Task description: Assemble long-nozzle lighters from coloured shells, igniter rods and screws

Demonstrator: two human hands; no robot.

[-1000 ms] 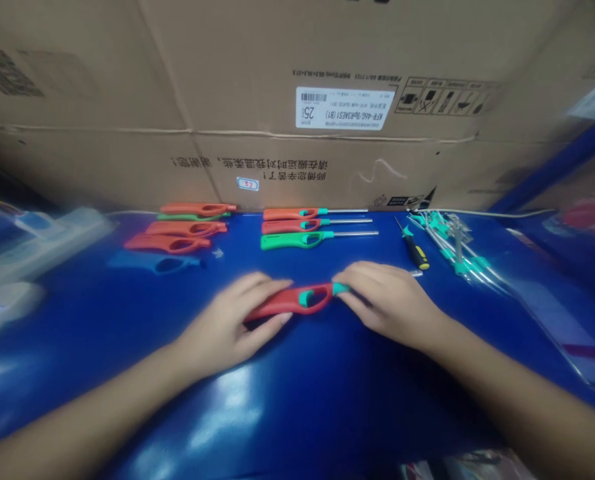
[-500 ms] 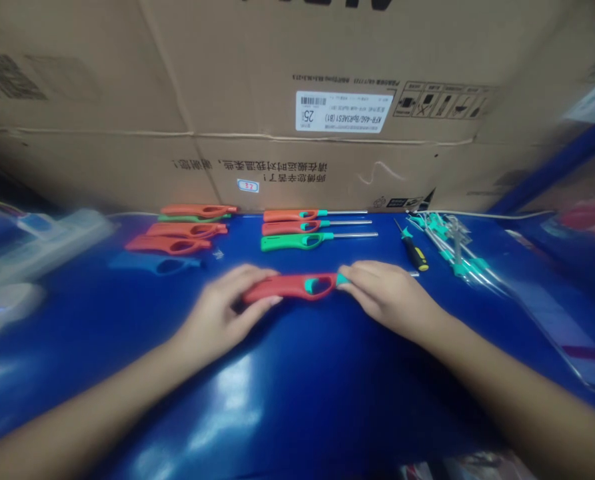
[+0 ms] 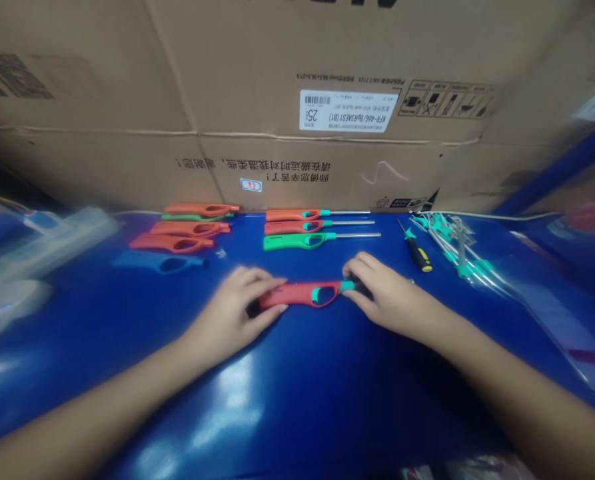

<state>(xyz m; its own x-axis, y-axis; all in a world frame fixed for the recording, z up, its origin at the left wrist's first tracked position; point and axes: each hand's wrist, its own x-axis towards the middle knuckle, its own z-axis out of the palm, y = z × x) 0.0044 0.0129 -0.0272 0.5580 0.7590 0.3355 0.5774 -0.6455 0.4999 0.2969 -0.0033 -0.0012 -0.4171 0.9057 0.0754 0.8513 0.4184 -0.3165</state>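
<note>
The left hand (image 3: 230, 310) pinches the fat end (image 3: 277, 295) of a red stick lighter (image 3: 300, 293) over the worktop (image 3: 307, 400). The right hand (image 3: 394, 293) curls by its teal collar (image 3: 347, 285); I can't tell if it squeezes. The lighter looks light and hard; hold the fat end. Three more lighters (image 3: 283, 228) lie farther away.

Dim, cool light here, and there's white glare streaking the table (image 3: 327, 387), near left! Dark shadow pools near right. The far box (image 3: 237, 67) looks dull, its label (image 3: 347, 111) fairly crisp; the lighter (image 3: 297, 294) is slightly soft. Out left, the power strip (image 3: 74, 239) smears, stretched; the right edge blurs too.
</note>
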